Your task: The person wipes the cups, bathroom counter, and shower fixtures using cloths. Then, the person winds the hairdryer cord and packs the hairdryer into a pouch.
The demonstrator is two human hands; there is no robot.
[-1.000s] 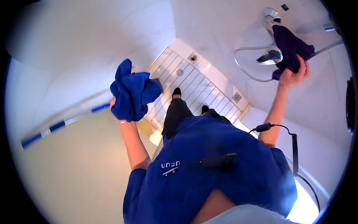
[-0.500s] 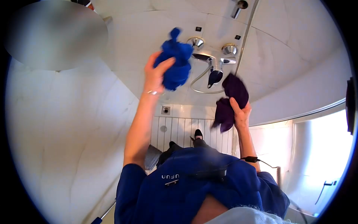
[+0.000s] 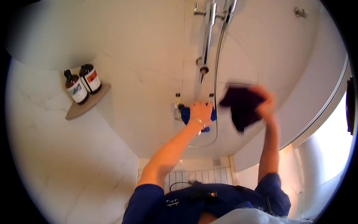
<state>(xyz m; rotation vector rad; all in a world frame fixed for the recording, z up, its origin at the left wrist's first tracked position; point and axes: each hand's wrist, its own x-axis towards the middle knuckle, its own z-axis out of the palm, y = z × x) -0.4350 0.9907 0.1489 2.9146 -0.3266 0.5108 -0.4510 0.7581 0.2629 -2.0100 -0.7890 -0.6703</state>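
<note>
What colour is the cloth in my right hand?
The cloth is dark purple, seen best in the head view.

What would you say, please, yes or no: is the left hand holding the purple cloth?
No, the purple cloth is in the right hand, while the left hand is on the blue cloth.

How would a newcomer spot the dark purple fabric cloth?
Find the chrome shower rail on the pale wall. Lower right of it, the right hand holds the dark purple fabric cloth. Its colour sets it apart from the blue fabric cloth under the left hand.
</note>
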